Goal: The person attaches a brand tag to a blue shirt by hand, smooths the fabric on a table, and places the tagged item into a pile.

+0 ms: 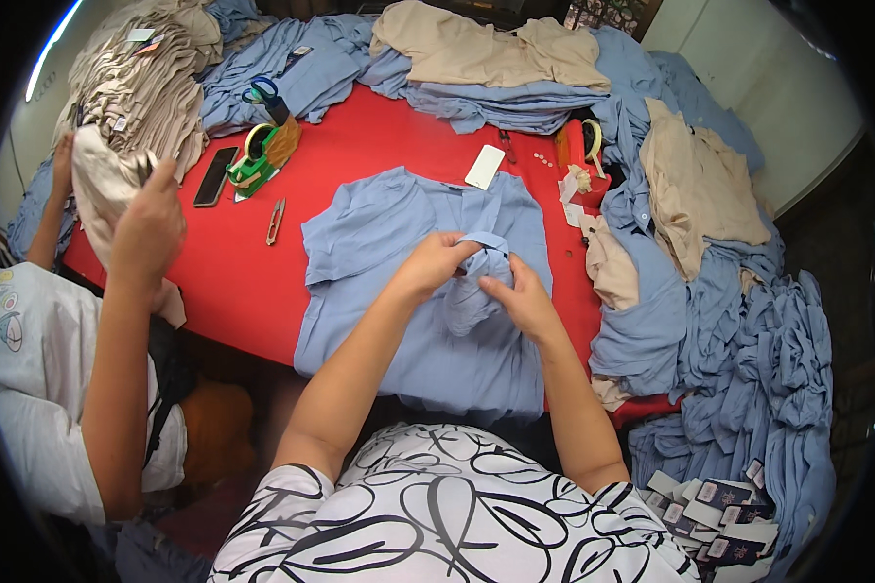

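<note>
Blue shirt lies spread flat on the red counter, near the middle, its near edge hanging over the counter's near side. Both of the person's hands meet over the bunched cloth at its centre: the left hand has its grip clamped on a gathered fold of the shirt, and the right hand pinches the same bunch from the right, fingers closed on it. Just beyond the shirt's far edge lies a white card. To the left on the counter are a small clipper, a green tape dispenser and a black phone. Piles of blue shirts and beige shirts crowd the far and right sides. At the left, another person's hand holds a beige garment. Tags lie at the near right.
</note>
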{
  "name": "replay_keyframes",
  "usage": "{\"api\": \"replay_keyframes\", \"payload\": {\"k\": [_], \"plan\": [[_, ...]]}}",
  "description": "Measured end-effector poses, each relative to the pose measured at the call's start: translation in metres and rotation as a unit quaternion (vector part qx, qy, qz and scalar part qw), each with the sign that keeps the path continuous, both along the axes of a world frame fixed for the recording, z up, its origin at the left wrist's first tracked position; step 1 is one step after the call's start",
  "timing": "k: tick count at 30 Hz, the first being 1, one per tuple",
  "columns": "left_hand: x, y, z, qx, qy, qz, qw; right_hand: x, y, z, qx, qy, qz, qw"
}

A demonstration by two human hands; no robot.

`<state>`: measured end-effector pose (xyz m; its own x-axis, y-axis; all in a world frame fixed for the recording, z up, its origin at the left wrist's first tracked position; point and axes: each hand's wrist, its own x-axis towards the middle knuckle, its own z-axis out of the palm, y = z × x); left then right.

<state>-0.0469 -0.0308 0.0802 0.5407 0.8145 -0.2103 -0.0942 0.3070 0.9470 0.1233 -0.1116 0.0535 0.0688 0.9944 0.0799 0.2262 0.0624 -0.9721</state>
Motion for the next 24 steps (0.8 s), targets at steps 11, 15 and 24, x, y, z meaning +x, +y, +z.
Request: {"api": "replay_keyframes", "payload": {"k": [11, 15, 24], "plan": [[0.000, 0.037, 0.055, 0.447, 0.113, -0.160, 0.873, 0.061, 0.007, 0.073, 0.010, 0.077, 0.086, 0.993], [0.027, 0.057, 0.108, 0.312, 0.134, -0.381, 0.860, 0.095, 0.009, 0.124, 0.092, 0.034, 0.144, 0.985], [0.052, 0.071, 0.173, 0.497, 0.204, -0.292, 0.791, 0.122, -0.016, 0.156, 0.042, 0.097, 0.023, 0.994]]}}
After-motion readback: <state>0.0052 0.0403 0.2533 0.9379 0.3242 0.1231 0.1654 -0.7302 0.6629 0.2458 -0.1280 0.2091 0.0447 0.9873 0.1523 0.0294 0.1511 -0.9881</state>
